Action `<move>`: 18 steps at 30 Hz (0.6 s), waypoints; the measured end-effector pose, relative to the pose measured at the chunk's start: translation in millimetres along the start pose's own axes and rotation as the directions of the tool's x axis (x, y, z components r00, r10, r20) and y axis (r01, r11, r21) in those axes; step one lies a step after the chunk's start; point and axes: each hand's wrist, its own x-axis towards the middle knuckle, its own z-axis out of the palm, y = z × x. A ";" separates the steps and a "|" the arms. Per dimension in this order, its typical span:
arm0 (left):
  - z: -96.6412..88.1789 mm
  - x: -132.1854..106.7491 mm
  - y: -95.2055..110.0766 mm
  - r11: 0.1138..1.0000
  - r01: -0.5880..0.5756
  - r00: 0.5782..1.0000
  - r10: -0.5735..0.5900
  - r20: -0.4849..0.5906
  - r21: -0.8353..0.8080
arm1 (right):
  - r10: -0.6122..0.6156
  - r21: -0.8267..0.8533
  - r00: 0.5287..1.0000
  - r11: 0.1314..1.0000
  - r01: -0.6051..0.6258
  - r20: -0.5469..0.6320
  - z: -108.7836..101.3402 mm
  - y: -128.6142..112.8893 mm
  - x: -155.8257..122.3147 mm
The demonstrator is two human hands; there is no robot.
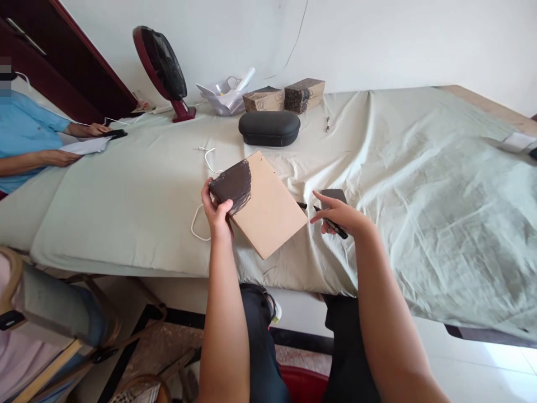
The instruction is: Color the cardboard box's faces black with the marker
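My left hand [218, 210] grips a tan cardboard box [268, 207] by its left corner, thumb on top and fingers around the edge. Dark marker scribble covers the box's upper left part. To the right of the box, my right hand [338, 215] holds a black marker [336, 228], with the index finger stretched out. Partly behind the box's right corner lies a small black piece [302, 205], maybe a marker cap. A dark grey flat object [334, 194] rests on the cloth just beyond my right hand.
A black zip case [269, 129] lies beyond the box. Behind it stand two scribbled cardboard boxes [305, 95], a clear plastic basket [226, 101] and a fan [161, 61]. At left, a person in a blue shirt [29, 126] holds papers. A white cord [197, 224] lies nearby.
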 end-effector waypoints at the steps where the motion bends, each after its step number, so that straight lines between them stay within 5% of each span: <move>1: 0.7 -0.1 1.7 1.000 0.010 1.000 -0.010 -0.004 -0.010 | -0.015 0.100 1.000 0.995 0.013 0.018 -5.3 0.1 -1.8; 8: 1.6 -1.2 4.4 1.000 0.017 1.000 -0.017 0.024 -0.017 | -0.253 0.503 0.963 0.823 0.264 -0.091 -8.5 -4.2 4.6; 18: 1.9 -3.0 7.0 1.000 0.021 1.000 -0.021 0.006 0.000 | -0.435 0.439 0.899 0.799 0.411 -0.050 5.6 -7.0 -1.0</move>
